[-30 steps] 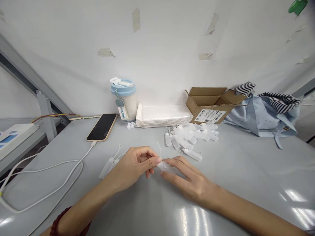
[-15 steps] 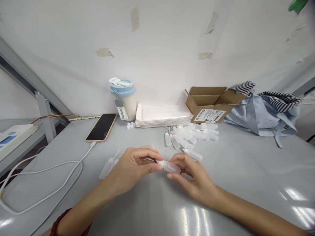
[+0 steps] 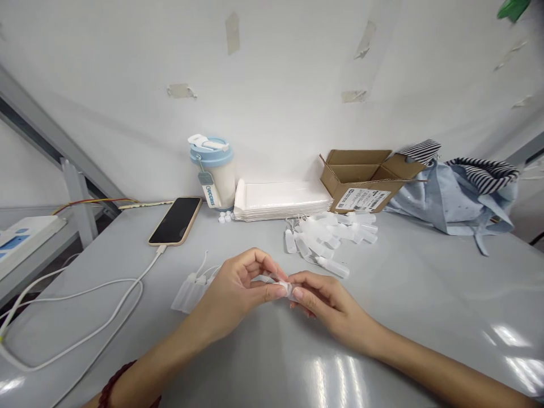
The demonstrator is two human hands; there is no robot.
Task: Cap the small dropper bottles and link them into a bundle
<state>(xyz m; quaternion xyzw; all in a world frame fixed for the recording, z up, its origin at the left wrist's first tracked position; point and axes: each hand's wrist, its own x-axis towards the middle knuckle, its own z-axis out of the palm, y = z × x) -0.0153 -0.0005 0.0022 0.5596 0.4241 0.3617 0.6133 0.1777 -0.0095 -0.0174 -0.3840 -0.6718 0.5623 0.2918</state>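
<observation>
1. Though half hidden in the head view, the bottle (image 3: 290, 292) is over the bench (image 3: 408, 294), its white top pinched by the left hand (image 3: 238, 290), its body, seemingly, by the right hand (image 3: 334, 300).
2. A light, in-line grip should serve best.

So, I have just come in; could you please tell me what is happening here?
A person's left grip pinches the white end of a small bottle; the right grip holds its body, mostly hidden. More bottles lie piled before the open box, and a few others beside the left forearm.
</observation>
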